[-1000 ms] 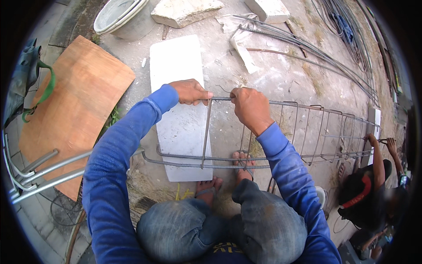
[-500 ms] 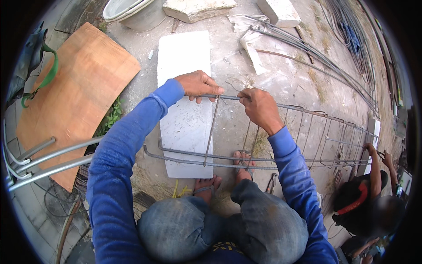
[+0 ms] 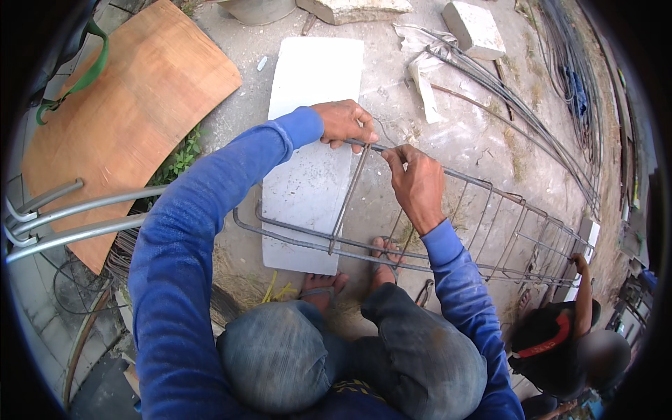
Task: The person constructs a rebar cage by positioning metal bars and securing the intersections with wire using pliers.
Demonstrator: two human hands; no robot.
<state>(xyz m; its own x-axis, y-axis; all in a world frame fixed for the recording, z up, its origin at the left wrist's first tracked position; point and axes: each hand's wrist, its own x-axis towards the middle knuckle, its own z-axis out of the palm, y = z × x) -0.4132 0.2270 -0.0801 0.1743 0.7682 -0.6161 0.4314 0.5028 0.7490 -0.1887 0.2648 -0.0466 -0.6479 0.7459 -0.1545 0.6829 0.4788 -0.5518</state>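
knees, feet under cage point(image 3: 448, 231) | cage = long rebar frame on ground w/ far end by co-worker point(image 3: 560, 343) | my R hand point(image 3: 420, 185) pinched on top bar point(image 3: 483, 185) | L hand point(image 3: 343, 122) clamped on same bar at stirrup point(image 3: 348, 196) | feels stiff, heavy, rough; grip at bar joints | white slab point(image 3: 308, 140) beneath, plywood point(image 3: 126, 119) left of cage

Dull grey ribbed steel in the rebar cage point(image 3: 448, 231); beside it, a matt white rough-faced slab point(image 3: 308, 140), warm smooth plywood board point(image 3: 133, 119), chalky broken concrete blocks point(image 3: 476, 28), pale galvanised pipes point(image 3: 77, 217).
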